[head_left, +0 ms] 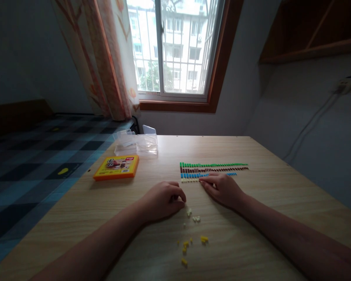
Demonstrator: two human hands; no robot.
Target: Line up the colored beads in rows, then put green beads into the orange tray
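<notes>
Small building bricks lie in rows on the table: green bricks (213,165), brown bricks (204,170), blue bricks (190,176) and a shorter row of pale yellow bricks (190,180). At the right end of the pale row, my right hand (222,187) has its fingertips together on a tiny pale brick and covers part of the blue row. My left hand (165,200) rests on the table, thumb and index finger curled together; whatever is between them is too small to see. Loose pale bricks (196,219) lie near it, with yellow bricks (186,244) closer to me.
A yellow-orange box (117,168) lies at the table's left edge, with clear plastic containers (146,144) behind it. Beyond the wooden table (236,148) are a window (181,47) and curtain (105,58). A bed (46,156) stands on the left.
</notes>
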